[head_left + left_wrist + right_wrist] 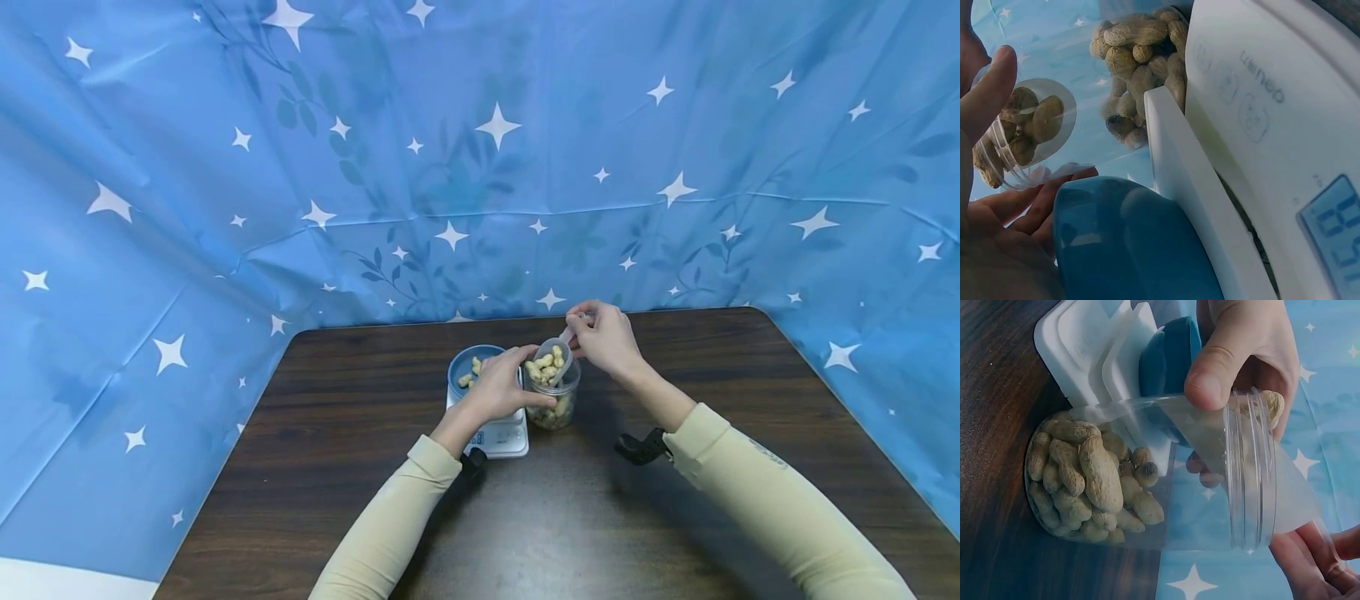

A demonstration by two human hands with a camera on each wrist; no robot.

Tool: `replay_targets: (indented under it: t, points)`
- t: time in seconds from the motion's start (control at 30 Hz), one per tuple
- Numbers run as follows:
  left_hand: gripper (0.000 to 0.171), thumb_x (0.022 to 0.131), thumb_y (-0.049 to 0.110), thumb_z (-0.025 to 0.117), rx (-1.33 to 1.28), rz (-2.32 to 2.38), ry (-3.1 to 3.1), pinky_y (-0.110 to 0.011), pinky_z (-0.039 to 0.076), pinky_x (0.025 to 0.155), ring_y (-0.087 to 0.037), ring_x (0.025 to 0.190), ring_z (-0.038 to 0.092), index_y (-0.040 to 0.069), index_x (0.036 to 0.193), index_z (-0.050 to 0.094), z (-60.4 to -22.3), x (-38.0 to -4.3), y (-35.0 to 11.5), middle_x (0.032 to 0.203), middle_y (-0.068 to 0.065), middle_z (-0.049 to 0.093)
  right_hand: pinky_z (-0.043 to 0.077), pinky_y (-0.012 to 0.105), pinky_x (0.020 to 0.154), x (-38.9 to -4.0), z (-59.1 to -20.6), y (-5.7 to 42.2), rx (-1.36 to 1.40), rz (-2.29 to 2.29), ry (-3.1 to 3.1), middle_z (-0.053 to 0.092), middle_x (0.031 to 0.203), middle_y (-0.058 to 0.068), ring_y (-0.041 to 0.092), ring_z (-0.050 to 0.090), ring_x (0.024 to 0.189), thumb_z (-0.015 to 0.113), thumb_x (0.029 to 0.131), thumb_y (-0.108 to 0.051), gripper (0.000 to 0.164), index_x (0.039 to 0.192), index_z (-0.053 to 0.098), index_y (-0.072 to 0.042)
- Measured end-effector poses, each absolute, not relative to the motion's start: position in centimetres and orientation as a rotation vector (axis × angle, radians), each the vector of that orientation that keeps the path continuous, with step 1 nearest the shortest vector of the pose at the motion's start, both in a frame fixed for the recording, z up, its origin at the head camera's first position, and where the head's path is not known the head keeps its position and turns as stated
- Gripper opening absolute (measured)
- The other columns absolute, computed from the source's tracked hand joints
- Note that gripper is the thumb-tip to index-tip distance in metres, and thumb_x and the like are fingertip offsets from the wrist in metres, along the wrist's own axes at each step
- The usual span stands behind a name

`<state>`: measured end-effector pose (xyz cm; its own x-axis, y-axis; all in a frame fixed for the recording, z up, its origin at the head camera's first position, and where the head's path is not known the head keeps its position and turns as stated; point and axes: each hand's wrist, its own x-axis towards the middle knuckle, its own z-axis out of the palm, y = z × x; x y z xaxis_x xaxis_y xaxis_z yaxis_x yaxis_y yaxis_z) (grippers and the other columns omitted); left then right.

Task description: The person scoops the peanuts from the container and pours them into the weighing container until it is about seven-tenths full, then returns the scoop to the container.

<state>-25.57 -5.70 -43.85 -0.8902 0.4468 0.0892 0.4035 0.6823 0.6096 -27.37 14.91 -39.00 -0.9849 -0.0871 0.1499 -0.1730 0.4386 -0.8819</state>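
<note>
My left hand (497, 387) grips a clear plastic jar (1200, 519) near its threaded mouth, thumb on the near side and fingers behind. Unshelled peanuts (1100, 475) fill its lower part. At the mouth is a translucent scoop (553, 343) heaped with several peanuts (546, 365). From above, my right hand (609, 337) pinches the scoop's handle. Just left of the jar stands a white kitchen scale (506, 446), bearing a blue bowl (457, 368) with a few peanuts (466, 381) in it. My left hand partly hides bowl and scale.
The scale's lit display (1338, 228) faces the near side; its digits are only partly visible. Everything stands near the far edge of a dark wooden table (360, 392). A blue star-patterned curtain (480, 208) hangs behind and along the sides.
</note>
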Motion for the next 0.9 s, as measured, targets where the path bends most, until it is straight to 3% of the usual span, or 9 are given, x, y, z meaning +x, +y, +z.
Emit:
replay_targets:
  t: [0.6, 0.9]
  points:
    - [0.091, 0.082, 0.047, 0.087, 0.695, 0.965, 2.809, -0.060, 0.026, 0.116, -0.028, 0.139, 0.046, 0.013, 0.155, 0.045, -43.7, -25.5, -5.7, 0.152, -0.007, 0.051, 0.061, 0.032, 0.064, -27.7, -38.3, 16.4, 0.151, 1.642, -2.536, 0.071, 0.092, 0.022, 0.027, 0.071, 0.079, 0.051, 0.109, -0.013, 0.026, 0.122, 0.061, 0.007]
    - [0.092, 0.082, 0.049, 0.087, 0.688, 0.931, 2.817, -0.060, 0.024, 0.117, -0.029, 0.140, 0.045, 0.014, 0.156, 0.045, -43.5, -25.6, -5.6, 0.153, -0.008, 0.050, 0.061, 0.032, 0.063, -28.0, -38.2, 17.1, 0.092, 1.707, -2.485, 0.071, 0.095, 0.026, 0.018, 0.071, 0.071, 0.052, 0.108, -0.012, 0.026, 0.122, 0.061, 0.009]
